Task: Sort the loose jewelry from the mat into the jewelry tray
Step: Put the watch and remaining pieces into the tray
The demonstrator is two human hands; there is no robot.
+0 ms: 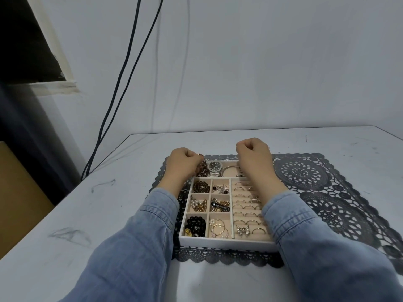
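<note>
A white jewelry tray [226, 243] with beige compartments lies on a dark lace mat [340, 205]. Its small cells hold beads, earrings and chains; the right section holds rows of rings [244, 207]. A silver watch [215, 167] and a bangle [229, 171] lie in the far compartment. My left hand [184, 163] pinches a rose-gold chain [203, 166] that hangs over the far left corner of the tray. My right hand [254, 159] is curled into a fist above the far right part of the tray; what it holds, if anything, is hidden.
The mat lies on a white table [109, 214] with scuff marks. Black cables [122, 83] run down the wall behind the table's left corner. A brown surface [19, 192] stands to the left of the table.
</note>
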